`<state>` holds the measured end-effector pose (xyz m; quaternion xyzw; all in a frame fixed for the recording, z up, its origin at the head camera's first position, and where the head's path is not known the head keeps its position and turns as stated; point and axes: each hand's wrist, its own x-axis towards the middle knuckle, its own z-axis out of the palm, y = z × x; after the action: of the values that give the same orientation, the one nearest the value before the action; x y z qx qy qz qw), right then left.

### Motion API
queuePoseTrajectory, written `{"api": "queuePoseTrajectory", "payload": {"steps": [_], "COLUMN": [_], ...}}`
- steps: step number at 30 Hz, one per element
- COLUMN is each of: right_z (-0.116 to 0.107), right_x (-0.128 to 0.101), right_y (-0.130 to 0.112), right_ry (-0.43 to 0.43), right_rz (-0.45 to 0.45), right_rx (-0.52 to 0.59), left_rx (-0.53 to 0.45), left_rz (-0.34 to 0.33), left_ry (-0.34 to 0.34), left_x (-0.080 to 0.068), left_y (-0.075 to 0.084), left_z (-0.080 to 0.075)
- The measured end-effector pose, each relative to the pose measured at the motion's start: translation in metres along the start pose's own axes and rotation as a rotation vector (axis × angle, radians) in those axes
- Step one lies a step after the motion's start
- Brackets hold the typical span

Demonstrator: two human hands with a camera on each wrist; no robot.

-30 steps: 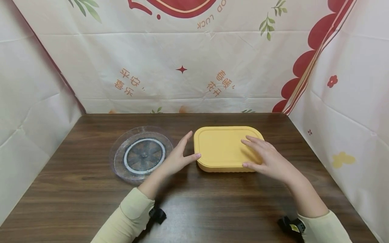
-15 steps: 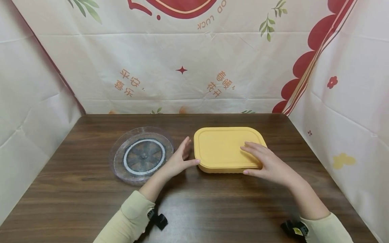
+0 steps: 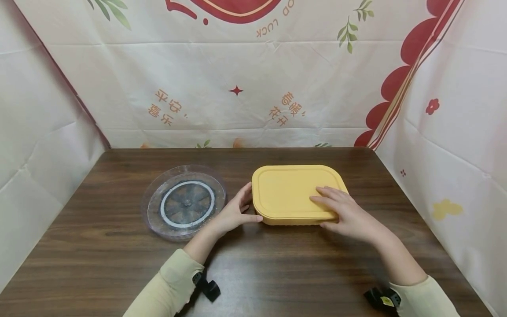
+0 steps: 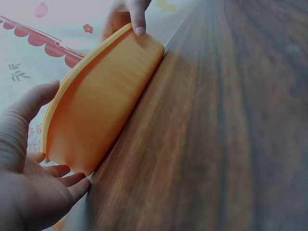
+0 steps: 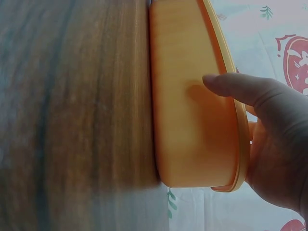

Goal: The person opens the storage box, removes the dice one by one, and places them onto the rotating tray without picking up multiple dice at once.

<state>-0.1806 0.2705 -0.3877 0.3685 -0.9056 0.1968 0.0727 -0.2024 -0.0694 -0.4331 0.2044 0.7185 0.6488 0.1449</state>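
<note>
A yellow rectangular box (image 3: 293, 189) with rounded corners and a rimmed lid sits flat on the table. At its left end is my left hand (image 3: 233, 215), fingers along the side and thumb by the front corner. The left wrist view shows that thumb (image 4: 41, 98) by the lid's rim and the lower fingertips near the box's base. My right hand (image 3: 350, 213) lies over the lid's right part, its fingers extended on top. In the right wrist view the right thumb (image 5: 240, 86) reaches across the rim in front of the box wall (image 5: 185, 125). The lid covers whatever is inside.
Left of the box lies a clear round plastic dish (image 3: 186, 202) with a pale ring at its centre. Both stand on a dark wood-grain table (image 3: 269, 264). Printed white cloth (image 3: 237, 66) hangs behind the table and along both sides.
My left fingers have come in against the box's left end, and its thumb has lowered to the front corner. The right hand has settled lower over the lid. The box has hardly moved.
</note>
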Motion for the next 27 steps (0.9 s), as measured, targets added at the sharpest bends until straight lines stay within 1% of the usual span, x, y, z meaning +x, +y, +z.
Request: {"api": "queuePoseTrajectory", "payload": {"steps": [6, 7, 11, 14, 21, 27], "right_z": [-0.001, -0.001, -0.001, -0.001, -0.001, -0.003], "right_x": [-0.001, -0.001, -0.001, -0.001, -0.001, -0.002], "right_y": [0.001, 0.001, 0.002, 0.003, 0.003, 0.004], "right_ry": [-0.007, -0.004, 0.005, 0.010, -0.001, -0.019], "right_rz": [-0.010, -0.013, -0.034, -0.042, -0.044, -0.035], "right_rx": [0.011, 0.009, 0.013, 0.014, 0.024, 0.041], "left_rx": [-0.014, -0.015, -0.020, -0.023, -0.023, -0.021], "left_rz": [0.015, 0.010, -0.003, 0.000, -0.010, -0.002], "left_ry": [-0.016, -0.019, -0.021, -0.017, -0.007, -0.001], "left_x": [0.001, 0.001, -0.005, -0.009, -0.009, -0.009], "left_y": [-0.002, 0.000, 0.018, 0.028, 0.029, 0.028], "left_z": [0.002, 0.002, 0.003, 0.004, 0.005, 0.006]}}
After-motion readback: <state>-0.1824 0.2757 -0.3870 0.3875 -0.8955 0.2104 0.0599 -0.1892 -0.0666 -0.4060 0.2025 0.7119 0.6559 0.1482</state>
